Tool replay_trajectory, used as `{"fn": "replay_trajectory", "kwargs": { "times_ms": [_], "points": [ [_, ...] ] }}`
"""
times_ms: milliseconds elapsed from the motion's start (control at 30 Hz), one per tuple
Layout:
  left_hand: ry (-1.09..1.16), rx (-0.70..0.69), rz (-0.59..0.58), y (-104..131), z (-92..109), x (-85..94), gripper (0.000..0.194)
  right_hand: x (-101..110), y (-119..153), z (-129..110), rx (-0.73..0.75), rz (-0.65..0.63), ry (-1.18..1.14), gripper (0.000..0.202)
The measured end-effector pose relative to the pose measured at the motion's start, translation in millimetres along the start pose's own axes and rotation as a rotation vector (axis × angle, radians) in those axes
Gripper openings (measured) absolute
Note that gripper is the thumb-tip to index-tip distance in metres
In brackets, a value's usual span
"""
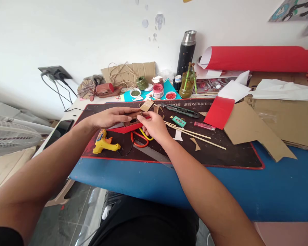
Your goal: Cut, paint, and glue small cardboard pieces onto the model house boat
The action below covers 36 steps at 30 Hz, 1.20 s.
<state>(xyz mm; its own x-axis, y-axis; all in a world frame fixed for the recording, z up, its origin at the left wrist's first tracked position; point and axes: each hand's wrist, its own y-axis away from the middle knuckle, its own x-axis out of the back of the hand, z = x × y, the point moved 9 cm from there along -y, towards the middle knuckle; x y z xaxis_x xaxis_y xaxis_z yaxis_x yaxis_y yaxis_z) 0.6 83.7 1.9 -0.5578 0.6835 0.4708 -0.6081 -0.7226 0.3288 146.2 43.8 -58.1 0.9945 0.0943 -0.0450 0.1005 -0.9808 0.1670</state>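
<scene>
My left hand [113, 118] is closed over the left end of a small brown cardboard piece [127, 123] with a dark cut-out. Along its near side runs a red corrugated paper strip [125, 129]. My right hand [155, 126] pinches the right end of the same piece, its fingertips hiding the exact grip. Just below my right hand lie scissors with red and yellow handles [141, 145]. A yellow hot glue gun [105, 146] rests on the dark mat [207, 155], nearer to me than my left hand.
A utility knife [182, 110], a green lighter-like item [178, 121] and thin wooden sticks [200, 137] lie right of my hands. Paint jars [158, 90] and a black thermos [187, 53] stand behind. Cardboard sheets [251, 126] and a red paper roll [256, 58] occupy the right side.
</scene>
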Motion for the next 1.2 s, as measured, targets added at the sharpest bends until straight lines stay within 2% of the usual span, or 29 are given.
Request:
{"fn": "replay_trajectory", "kwargs": {
  "times_ms": [433, 1200],
  "points": [
    [0.089, 0.017, -0.036, -1.7, -3.3, -2.1, 0.069, 0.2, -0.1, -0.4, 0.005, 0.000, 0.001, 0.029],
    [0.037, -0.005, -0.057, -3.3, -6.7, -0.3, 0.069, 0.1, 0.6, -1.9, 0.003, 0.000, 0.013, 0.028]
  ]
}}
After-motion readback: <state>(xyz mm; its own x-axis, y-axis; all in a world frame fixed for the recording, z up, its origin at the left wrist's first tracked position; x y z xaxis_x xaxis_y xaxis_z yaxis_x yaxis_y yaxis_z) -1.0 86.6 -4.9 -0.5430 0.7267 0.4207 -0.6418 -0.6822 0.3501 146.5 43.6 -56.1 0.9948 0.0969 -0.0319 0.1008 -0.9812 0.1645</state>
